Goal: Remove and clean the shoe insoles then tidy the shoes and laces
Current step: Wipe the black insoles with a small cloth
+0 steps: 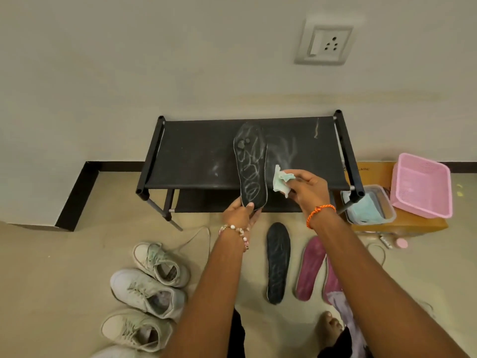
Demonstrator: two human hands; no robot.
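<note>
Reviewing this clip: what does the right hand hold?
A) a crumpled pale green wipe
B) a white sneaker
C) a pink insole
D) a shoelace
A: the right hand pinches a crumpled pale green wipe beside the black insole that the left hand holds.

Home entryway: shoe rack (196,153), wall socket (325,42).

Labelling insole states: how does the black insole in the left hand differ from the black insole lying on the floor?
The held black insole is gripped at one end by the left hand and lies along the black fabric shoe rack; the floor black insole lies flat and untouched on the beige floor. The held one shows bold whitish scribble marks; the floor one's marks are fainter. The right hand's pale green wipe is beside the held one only. Both are dark and similar in shape.
</note>
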